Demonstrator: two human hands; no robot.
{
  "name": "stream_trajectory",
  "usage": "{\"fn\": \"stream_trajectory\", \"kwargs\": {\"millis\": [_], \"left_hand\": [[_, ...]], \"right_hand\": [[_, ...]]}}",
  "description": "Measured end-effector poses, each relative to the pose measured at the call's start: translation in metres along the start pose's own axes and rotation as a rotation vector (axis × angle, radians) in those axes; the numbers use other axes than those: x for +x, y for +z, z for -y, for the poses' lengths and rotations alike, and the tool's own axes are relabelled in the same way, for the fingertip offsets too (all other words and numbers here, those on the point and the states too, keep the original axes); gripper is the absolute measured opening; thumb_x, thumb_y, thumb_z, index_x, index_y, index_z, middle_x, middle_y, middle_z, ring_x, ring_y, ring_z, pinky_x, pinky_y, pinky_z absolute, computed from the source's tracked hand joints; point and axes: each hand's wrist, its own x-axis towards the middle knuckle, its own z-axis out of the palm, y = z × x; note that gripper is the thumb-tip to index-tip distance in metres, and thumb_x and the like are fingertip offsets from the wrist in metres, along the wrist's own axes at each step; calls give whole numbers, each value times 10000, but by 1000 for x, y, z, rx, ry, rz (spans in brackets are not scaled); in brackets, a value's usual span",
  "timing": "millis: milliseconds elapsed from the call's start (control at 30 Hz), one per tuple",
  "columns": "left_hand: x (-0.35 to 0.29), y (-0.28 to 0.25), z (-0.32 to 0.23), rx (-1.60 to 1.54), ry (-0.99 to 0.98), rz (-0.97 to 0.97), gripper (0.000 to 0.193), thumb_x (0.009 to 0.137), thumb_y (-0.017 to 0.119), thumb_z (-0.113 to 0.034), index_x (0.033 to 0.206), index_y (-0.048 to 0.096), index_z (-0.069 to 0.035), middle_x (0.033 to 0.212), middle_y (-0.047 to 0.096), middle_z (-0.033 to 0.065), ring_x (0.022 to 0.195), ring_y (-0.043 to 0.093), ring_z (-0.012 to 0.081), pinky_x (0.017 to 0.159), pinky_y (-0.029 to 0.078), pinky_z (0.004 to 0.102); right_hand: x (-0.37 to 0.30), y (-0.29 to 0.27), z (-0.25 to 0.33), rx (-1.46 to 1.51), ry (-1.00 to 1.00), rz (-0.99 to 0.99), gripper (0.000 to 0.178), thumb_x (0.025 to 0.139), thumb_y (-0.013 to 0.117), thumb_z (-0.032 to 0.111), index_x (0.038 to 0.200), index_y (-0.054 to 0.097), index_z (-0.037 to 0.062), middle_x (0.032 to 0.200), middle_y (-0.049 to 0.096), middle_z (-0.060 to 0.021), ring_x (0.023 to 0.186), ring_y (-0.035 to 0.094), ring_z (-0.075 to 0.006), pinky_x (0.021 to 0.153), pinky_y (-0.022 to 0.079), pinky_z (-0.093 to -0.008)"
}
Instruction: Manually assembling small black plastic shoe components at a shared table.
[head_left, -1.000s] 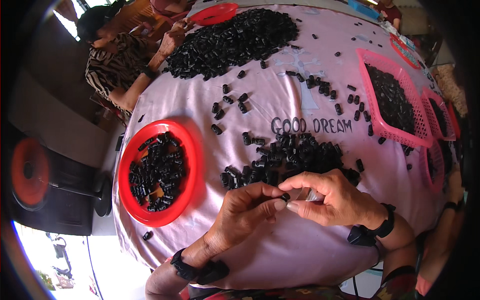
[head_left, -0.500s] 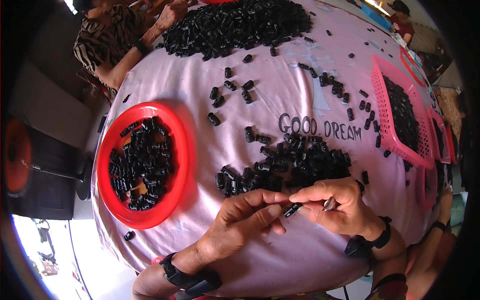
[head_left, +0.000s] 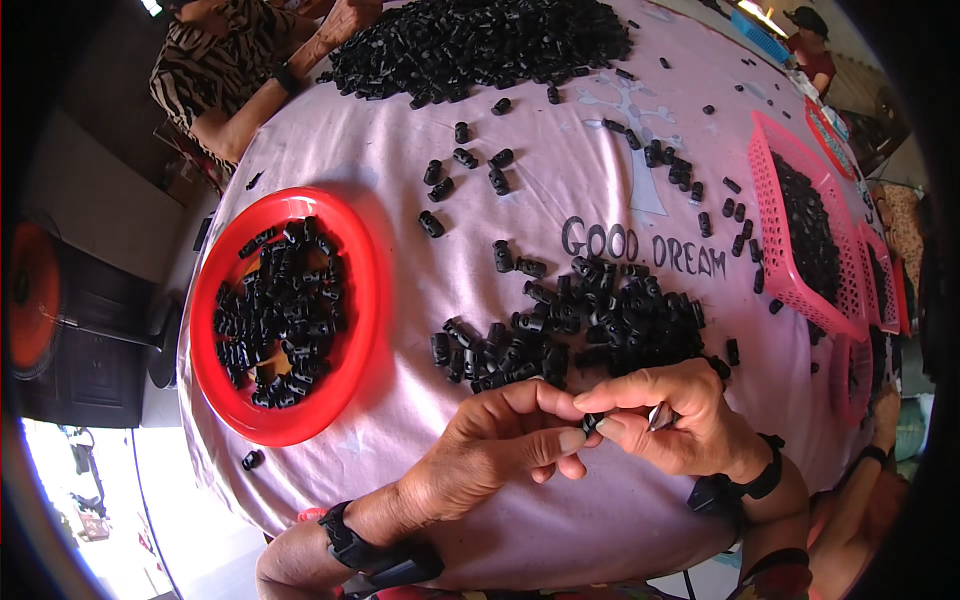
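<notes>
My left hand (head_left: 480, 440) and my right hand (head_left: 675, 415) meet at the near side of the cloth-covered table. Thumbs and forefingers of both pinch one small black cord lock (head_left: 592, 421), mostly hidden by the fingertips. A small shiny metal tool (head_left: 660, 414) also sits in my right hand, its tip poking out between the fingers; its kind cannot be made out. Just beyond my hands lies a loose heap of black cord locks (head_left: 620, 320). To the left, a red round tray (head_left: 365, 340) holds many more of them.
A large black heap (head_left: 480, 50) covers the far side, with a person's arm (head_left: 260, 115) beside it. Pink baskets (head_left: 765, 200) of black parts stand at the right. Scattered cord locks lie on the pink cloth (head_left: 420, 280). Another person's forearm (head_left: 860, 480) is at the right edge.
My left thumb has closed in toward my right fingertips, and the cord lock between them is now more covered. The whole view has shifted slightly.
</notes>
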Motion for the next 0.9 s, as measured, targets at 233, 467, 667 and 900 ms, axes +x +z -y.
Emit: {"fn": "stream_trajectory", "kwargs": {"millis": [233, 467, 667, 900], "left_hand": [[0, 2, 2, -141, -35, 45, 223, 930, 576, -152, 1139, 560, -76, 997, 644, 33, 775, 603, 70, 617, 432, 182], [-1, 0, 6, -258, -71, 81, 240, 931, 578, -182, 1148, 565, -81, 1004, 632, 15, 762, 571, 58, 623, 418, 181], [-2, 2, 2, -316, -99, 18, 204, 899, 607, -123, 1097, 589, -76, 966, 637, 25, 746, 574, 96, 625, 417, 203], [0, 3, 7, -294, -56, 60, 191, 894, 615, -127, 1078, 591, -78, 975, 627, 7, 766, 565, 80, 638, 420, 200]], "right_hand": [[-3, 6, -3, 144, 82, -64, 225, 803, 652, 5, 1028, 662, 11, 904, 704, -91, 747, 668, -101, 623, 519, -218], [-3, 7, 5, -56, 37, -104, 249, 844, 655, 42, 1075, 598, -31, 838, 681, -96, 748, 691, -153, 651, 560, -239], [-5, 2, 9, -330, -33, -93, 303, 765, 772, 212, 881, 582, 6, 727, 652, -94, 619, 673, -165, 509, 527, -259], [-6, 8, 4, -486, -66, -75, 412, 710, 792, 380, 771, 551, 52, 657, 626, -79, 546, 637, -196, 445, 477, -289]]}}
